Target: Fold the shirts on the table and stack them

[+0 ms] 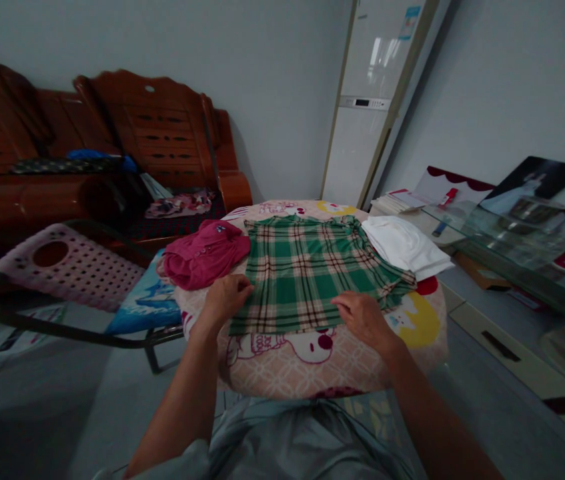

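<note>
A green plaid shirt (298, 267) with cream and dark stripes lies spread out on the round table. My left hand (227, 297) is at its left edge, fingers curled in, the fingertips against or just over the cloth. Over the lower right part of the shirt is my right hand (362, 320), thumb and fingers drawn together; whether cloth is pinched between them I cannot make out. A crumpled magenta garment (207, 253) sits left of the shirt. Folded white cloth (405, 243) lies at its right, touching or slightly under the shirt's edge.
A pink patterned tablecloth (282, 373) covers the table. To the left stand a metal-framed chair (77, 267) with a blue cushion (149, 300) and a carved wooden sofa (157, 133). On the right is a cabinet with a glass shelf (512, 247). A tall white air conditioner (362, 147) stands behind.
</note>
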### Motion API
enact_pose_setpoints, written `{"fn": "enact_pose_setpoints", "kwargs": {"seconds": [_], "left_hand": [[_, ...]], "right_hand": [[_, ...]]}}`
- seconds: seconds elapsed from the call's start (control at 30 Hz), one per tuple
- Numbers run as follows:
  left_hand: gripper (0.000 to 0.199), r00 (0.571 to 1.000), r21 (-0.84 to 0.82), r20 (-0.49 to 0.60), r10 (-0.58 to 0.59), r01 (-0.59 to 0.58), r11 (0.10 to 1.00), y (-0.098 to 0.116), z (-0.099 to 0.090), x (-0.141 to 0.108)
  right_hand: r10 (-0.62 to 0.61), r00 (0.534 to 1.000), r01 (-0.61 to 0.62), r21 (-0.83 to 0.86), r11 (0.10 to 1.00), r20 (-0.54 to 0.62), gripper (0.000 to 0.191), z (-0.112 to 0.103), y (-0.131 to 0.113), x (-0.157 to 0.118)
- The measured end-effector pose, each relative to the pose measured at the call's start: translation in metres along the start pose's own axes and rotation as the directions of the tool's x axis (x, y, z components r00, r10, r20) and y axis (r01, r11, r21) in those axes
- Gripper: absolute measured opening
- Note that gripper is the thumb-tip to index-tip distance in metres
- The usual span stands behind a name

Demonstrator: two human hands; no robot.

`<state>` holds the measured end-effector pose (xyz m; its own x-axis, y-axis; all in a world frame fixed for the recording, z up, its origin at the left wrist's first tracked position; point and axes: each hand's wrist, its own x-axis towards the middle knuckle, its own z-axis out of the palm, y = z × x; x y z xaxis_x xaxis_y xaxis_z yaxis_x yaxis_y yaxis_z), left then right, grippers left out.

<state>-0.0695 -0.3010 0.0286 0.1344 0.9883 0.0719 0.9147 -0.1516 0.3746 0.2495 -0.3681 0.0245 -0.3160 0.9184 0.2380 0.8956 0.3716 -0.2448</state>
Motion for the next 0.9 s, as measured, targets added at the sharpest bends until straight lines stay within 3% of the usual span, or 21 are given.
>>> {"fn": "enact_pose_setpoints", "kwargs": {"seconds": [0.07, 0.17, 0.4, 0.6, 0.9], "left_hand": [[0.031, 0.99, 0.126, -0.021, -0.136, 0.138, 0.982, -0.01, 0.0, 0.001], [0.04, 0.977, 0.19, 0.08, -0.197, 0.179, 0.965, -0.018, 0.0, -0.003], [0.035, 0.95, 0.072, 0.294, -0.104, 0.086, 0.994, -0.024, -0.007, -0.013], [0.031, 0.962, 0.083, 0.248, -0.113, 0.095, 0.992, -0.03, -0.007, -0.019], [0.029, 0.938, -0.035, 0.344, -0.044, 0.059, 0.998, -0.048, -0.009, -0.024]], "right_hand": [[-0.055, 0.998, 0.054, 0.017, 0.998, 0.043, 0.028, 0.007, -0.018, 0.01], [-0.121, 0.984, 0.119, 0.022, 0.993, 0.128, 0.023, 0.015, -0.038, 0.025], [-0.2, 0.942, 0.163, 0.153, 0.975, 0.271, 0.024, 0.036, -0.049, 0.042], [-0.182, 0.949, 0.116, 0.254, 0.96, 0.258, 0.028, 0.046, -0.044, 0.041], [-0.161, 0.949, 0.085, 0.272, 0.959, 0.272, 0.029, 0.046, -0.043, 0.041]]}}
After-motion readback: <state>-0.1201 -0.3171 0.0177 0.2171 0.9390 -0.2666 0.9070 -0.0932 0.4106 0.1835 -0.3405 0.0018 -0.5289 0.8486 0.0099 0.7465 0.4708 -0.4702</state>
